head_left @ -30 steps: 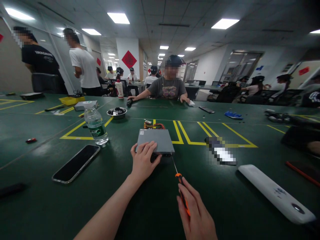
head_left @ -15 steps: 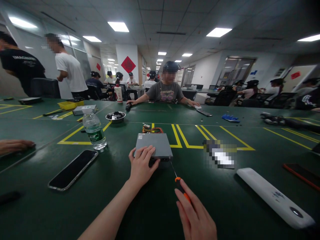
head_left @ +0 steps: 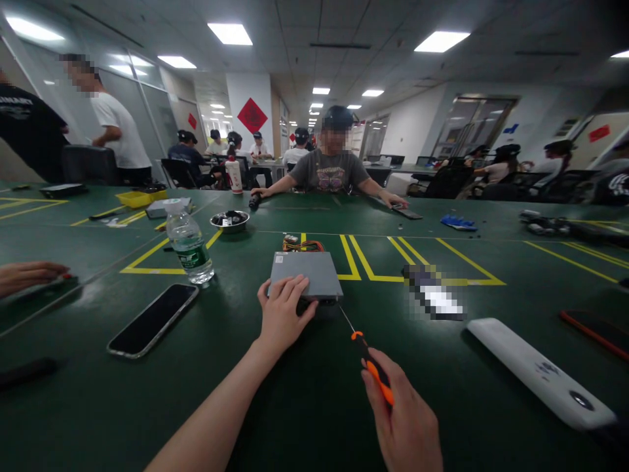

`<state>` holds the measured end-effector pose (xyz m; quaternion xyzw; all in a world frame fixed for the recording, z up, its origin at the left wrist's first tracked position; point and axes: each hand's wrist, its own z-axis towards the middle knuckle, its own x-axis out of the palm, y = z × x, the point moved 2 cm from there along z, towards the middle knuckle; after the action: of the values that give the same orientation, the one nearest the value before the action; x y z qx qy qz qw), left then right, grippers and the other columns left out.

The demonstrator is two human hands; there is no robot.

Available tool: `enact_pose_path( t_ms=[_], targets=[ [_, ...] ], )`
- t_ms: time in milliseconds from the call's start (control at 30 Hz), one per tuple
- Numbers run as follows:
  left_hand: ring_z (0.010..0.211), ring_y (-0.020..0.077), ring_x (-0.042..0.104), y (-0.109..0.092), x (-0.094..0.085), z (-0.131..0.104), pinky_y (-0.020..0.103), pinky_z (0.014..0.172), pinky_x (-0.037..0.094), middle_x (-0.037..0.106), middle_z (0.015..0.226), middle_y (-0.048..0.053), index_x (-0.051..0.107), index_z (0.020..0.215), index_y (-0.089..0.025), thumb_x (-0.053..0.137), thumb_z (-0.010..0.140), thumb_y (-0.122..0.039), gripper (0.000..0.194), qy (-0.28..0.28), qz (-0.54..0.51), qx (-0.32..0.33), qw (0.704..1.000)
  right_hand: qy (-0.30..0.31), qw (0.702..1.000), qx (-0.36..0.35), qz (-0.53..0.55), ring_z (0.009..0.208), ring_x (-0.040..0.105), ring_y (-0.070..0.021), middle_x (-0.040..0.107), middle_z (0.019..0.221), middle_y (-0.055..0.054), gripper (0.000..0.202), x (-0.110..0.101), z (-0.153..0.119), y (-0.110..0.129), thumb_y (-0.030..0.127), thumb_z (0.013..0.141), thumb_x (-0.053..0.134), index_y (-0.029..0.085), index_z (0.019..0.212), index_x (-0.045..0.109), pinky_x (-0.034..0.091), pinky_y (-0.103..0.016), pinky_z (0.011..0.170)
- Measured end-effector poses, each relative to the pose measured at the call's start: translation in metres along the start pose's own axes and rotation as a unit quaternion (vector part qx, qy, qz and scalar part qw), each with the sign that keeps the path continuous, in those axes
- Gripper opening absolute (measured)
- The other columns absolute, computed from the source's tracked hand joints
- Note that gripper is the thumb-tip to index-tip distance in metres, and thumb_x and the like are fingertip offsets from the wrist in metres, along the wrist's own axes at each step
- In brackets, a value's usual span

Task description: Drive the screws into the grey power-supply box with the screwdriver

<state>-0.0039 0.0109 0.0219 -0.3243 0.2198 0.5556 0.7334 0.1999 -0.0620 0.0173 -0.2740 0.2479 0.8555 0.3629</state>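
Observation:
A grey metal computer power supply lies flat on the green table, a bundle of coloured cables at its far side. My left hand grips its near left part, fingers on the top cover and thumb against the near side. In my right hand is a screwdriver with an orange and black handle, held between thumb and fingers. Its thin shaft slants up and left, the tip close to the power supply's near right corner. Whether the tip touches there I cannot tell.
Left are a water bottle, a phone and a metal bowl. Right lie a blurred-out item and a long white device. Another person's hand rests at the left edge; a person sits opposite.
My right hand and the screwdriver have shifted right, showing more of the handle; the tip sits slightly farther from the corner. My left hand stays on the power supply. The view has tilted slightly.

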Motion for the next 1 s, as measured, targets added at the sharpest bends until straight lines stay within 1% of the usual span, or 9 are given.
enact_pose_path(
  t_ms=[133, 233, 300, 367, 500, 667, 767, 900, 1000],
  targets=[
    [0.110, 0.0243, 0.049, 0.001, 0.000, 0.000, 0.048, 0.100, 0.021, 0.060, 0.118, 0.002, 0.055, 0.112, -0.027, 0.056, 0.079, -0.039, 0.035, -0.009, 0.002, 0.002, 1.000, 0.010, 0.999, -0.032, -0.024, 0.090, 0.063, -0.0210, 0.061, 0.103, -0.015, 0.033, 0.000, 0.001, 0.007, 0.036, 0.094, 0.034, 0.013, 0.112, 0.049, 0.054, -0.030, 0.070],
    [0.110, 0.0246, 0.049, 0.001, 0.000, 0.000, 0.049, 0.100, 0.021, 0.060, 0.118, 0.002, 0.055, 0.112, -0.027, 0.056, 0.079, -0.038, 0.035, -0.012, 0.001, 0.003, 1.000, -0.016, 0.998, -0.041, -0.051, 0.074, 0.064, -0.0186, 0.063, 0.084, -0.010, 0.025, 0.004, -0.001, 0.010, 0.030, 0.094, 0.035, 0.014, 0.099, 0.053, 0.052, -0.029, 0.064],
    [0.110, 0.0250, 0.049, 0.000, 0.000, 0.000, 0.049, 0.100, 0.021, 0.060, 0.118, 0.003, 0.054, 0.113, -0.027, 0.055, 0.079, -0.038, 0.035, -0.008, -0.001, 0.002, 1.000, -0.018, 0.998, -0.013, -0.051, 0.058, 0.061, -0.0155, 0.061, 0.069, -0.005, 0.026, 0.006, -0.001, 0.008, 0.030, 0.095, 0.032, 0.016, 0.089, 0.053, 0.049, -0.026, 0.054],
    [0.110, 0.0251, 0.048, -0.001, -0.001, 0.001, 0.050, 0.100, 0.020, 0.060, 0.118, 0.003, 0.054, 0.113, -0.027, 0.055, 0.080, -0.038, 0.035, -0.006, -0.002, 0.001, 1.000, -0.007, 0.999, 0.025, -0.045, 0.050, 0.057, -0.0140, 0.058, 0.063, -0.003, 0.029, 0.008, -0.002, 0.007, 0.034, 0.095, 0.030, 0.016, 0.087, 0.051, 0.046, -0.024, 0.047],
    [0.109, 0.0258, 0.049, -0.002, -0.002, 0.001, 0.050, 0.100, 0.021, 0.061, 0.117, 0.004, 0.055, 0.113, -0.027, 0.056, 0.079, -0.037, 0.035, -0.011, -0.003, 0.002, 1.000, 0.007, 0.998, 0.038, -0.042, 0.061, 0.060, -0.0180, 0.060, 0.075, -0.009, 0.035, 0.011, -0.002, 0.008, 0.043, 0.094, 0.031, 0.013, 0.100, 0.048, 0.049, -0.029, 0.052],
    [0.109, 0.0253, 0.049, -0.002, -0.001, 0.001, 0.049, 0.100, 0.021, 0.060, 0.118, 0.003, 0.055, 0.112, -0.028, 0.056, 0.078, -0.037, 0.035, -0.009, 0.006, 0.000, 1.000, 0.010, 0.999, 0.047, -0.018, 0.067, 0.061, -0.0196, 0.060, 0.079, -0.009, 0.030, 0.014, 0.000, 0.011, 0.036, 0.094, 0.031, 0.014, 0.104, 0.049, 0.051, -0.031, 0.057],
    [0.110, 0.0251, 0.049, -0.002, 0.001, 0.001, 0.048, 0.100, 0.020, 0.060, 0.119, 0.002, 0.054, 0.111, -0.027, 0.054, 0.079, -0.036, 0.033, -0.008, 0.007, -0.003, 1.000, 0.029, 0.993, 0.100, 0.056, 0.070, 0.064, -0.0177, 0.063, 0.087, -0.008, 0.027, 0.013, 0.004, 0.011, 0.033, 0.093, 0.035, 0.017, 0.109, 0.049, 0.052, -0.028, 0.060],
    [0.110, 0.0253, 0.048, -0.002, 0.001, 0.001, 0.049, 0.101, 0.019, 0.060, 0.119, 0.003, 0.054, 0.111, -0.026, 0.054, 0.079, -0.036, 0.033, -0.006, 0.004, -0.003, 1.000, 0.049, 0.967, 0.205, 0.140, 0.057, 0.062, -0.0137, 0.064, 0.078, -0.002, 0.024, 0.007, 0.005, 0.006, 0.035, 0.090, 0.039, 0.019, 0.105, 0.049, 0.049, -0.022, 0.049],
    [0.111, 0.0255, 0.048, -0.003, 0.001, 0.000, 0.049, 0.101, 0.020, 0.059, 0.119, 0.003, 0.054, 0.111, -0.027, 0.055, 0.078, -0.036, 0.034, -0.008, 0.006, -0.003, 1.000, 0.025, 0.971, 0.196, 0.137, 0.061, 0.063, -0.0145, 0.064, 0.079, -0.004, 0.021, 0.001, 0.003, 0.004, 0.033, 0.089, 0.043, 0.018, 0.102, 0.050, 0.050, -0.023, 0.053]
  ],
)
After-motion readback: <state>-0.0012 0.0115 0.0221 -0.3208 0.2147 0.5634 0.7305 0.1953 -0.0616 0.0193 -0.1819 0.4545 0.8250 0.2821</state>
